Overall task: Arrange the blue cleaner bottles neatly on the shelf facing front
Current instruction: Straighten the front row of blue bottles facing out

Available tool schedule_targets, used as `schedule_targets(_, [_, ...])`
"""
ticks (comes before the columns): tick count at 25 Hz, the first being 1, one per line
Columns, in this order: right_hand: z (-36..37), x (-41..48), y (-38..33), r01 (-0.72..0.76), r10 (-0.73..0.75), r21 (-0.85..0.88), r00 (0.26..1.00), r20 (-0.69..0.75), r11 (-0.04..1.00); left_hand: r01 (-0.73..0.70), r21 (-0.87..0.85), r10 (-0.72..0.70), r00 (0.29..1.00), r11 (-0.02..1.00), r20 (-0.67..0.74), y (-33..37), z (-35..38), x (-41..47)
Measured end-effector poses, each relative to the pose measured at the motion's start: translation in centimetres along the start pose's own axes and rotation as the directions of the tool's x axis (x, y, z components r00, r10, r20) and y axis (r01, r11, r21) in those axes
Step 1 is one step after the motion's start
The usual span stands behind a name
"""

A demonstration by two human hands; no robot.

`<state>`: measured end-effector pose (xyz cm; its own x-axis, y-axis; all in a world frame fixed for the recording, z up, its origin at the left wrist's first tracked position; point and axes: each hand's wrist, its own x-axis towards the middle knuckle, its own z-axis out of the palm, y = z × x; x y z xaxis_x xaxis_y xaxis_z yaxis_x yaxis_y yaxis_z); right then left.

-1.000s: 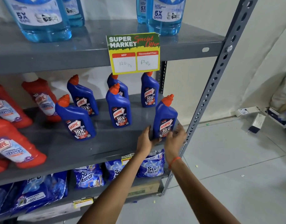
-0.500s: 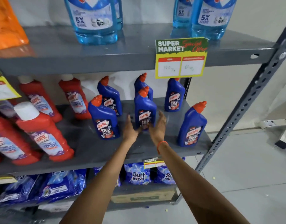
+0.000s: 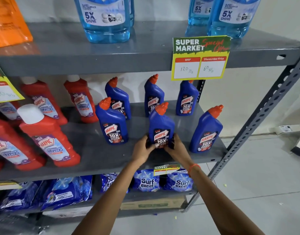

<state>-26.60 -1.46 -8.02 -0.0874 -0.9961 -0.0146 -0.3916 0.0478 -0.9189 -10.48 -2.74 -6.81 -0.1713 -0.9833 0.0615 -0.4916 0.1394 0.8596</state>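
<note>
Several blue cleaner bottles with orange caps stand on the grey middle shelf (image 3: 101,155). The middle front bottle (image 3: 161,123) is upright, label forward, and both hands clasp its base: my left hand (image 3: 143,148) on its left side, my right hand (image 3: 177,147) on its right. Another front bottle (image 3: 111,122) stands to the left and a third front bottle (image 3: 207,131) to the right near the shelf end. Behind them a back row holds a left bottle (image 3: 118,97), a middle bottle (image 3: 153,94) and a right bottle (image 3: 187,97). All labels face front.
Red cleaner bottles (image 3: 49,138) fill the shelf's left part. Large light-blue bottles (image 3: 105,19) stand on the upper shelf, where a price sign (image 3: 200,58) hangs from the edge. Blue detergent bags (image 3: 146,182) lie on the lower shelf. A perforated upright (image 3: 257,119) bounds the right end.
My hands left the right-end bottle, moved left and closed on the middle front bottle, which has come forward toward the shelf's front. The view has shifted left.
</note>
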Motion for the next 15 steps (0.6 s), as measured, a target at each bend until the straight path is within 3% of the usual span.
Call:
schedule_targets(4, [-0.8, -1.7, 0.1, 0.002, -0.002, 0.014, 0.998, 0.056, 1.0, 0.033, -0.08, -0.028, 0.998, 0.996, 0.064, 0.1, -0.3, -1.1])
schedule_targets(15, [-1.8, -2.3, -0.3, -0.041, 0.039, 0.015, 0.989, 0.141, 0.999, 0.056, -0.052, -0.051, 0.993, 0.997, 0.105, -0.1, -0.9, -1.7])
